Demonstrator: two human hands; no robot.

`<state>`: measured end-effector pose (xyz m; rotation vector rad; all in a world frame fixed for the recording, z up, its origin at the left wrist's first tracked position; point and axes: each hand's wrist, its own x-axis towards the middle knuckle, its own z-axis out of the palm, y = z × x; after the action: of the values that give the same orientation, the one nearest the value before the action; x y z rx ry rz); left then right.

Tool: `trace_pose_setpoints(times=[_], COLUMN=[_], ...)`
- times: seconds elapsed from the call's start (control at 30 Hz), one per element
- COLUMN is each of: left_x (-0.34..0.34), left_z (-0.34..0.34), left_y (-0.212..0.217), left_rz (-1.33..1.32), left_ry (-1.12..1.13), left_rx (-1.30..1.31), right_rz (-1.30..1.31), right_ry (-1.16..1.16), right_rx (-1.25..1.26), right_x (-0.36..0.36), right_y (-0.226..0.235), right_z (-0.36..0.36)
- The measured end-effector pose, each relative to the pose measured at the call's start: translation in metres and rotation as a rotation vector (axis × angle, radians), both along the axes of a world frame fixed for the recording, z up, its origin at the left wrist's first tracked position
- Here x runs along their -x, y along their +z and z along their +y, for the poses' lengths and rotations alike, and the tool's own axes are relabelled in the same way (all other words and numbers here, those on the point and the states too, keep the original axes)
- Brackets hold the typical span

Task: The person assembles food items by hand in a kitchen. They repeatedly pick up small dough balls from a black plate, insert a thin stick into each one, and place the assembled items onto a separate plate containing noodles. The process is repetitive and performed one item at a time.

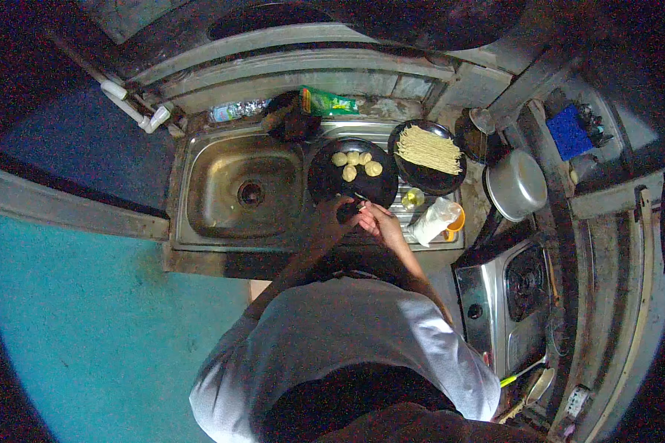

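Observation:
My left hand (338,212) and my right hand (379,224) meet over the near edge of a round black plate (324,179). The fingers of both are closed together in a pinch. A small pale bit shows at the fingertips, but what they hold is too small and dark to make out. Several round, pale yellow lumps (349,173), dough balls or peeled potatoes by their look, lie on the far half of the plate. To the right, a second black plate (406,179) carries a layer of pale noodle-like strands (430,150).
A steel sink (222,166) lies left of the plates. Near my right hand stand a small cup of yellow liquid (412,198), a bag of white powder (434,220) and an orange cup (457,217). Farther right are a metal pot (516,184) and a gas stove (499,303). A green packet (331,102) lies behind.

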<state>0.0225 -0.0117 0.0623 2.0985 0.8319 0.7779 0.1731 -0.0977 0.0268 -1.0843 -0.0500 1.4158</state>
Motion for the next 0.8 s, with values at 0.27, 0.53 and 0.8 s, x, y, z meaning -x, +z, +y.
trace_pose_setpoints(times=[0.27, 0.53, 0.8], left_x=[-0.011, -0.008, -0.003], left_z=[0.006, 0.004, -0.002], left_y=[-0.052, -0.033, -0.003], left_rz=[0.031, 0.115, 0.144], left_ry=[-0.047, -0.142, -0.084], left_rx=[-0.237, 0.058, 0.394], right_rz=[-0.189, -0.131, -0.075], right_ry=[0.013, -0.028, -0.080], right_rx=[0.012, -0.014, -0.040], right_x=[0.003, 0.003, 0.000], right_y=[-0.001, -0.006, -0.006], right_z=[0.002, 0.001, -0.001])
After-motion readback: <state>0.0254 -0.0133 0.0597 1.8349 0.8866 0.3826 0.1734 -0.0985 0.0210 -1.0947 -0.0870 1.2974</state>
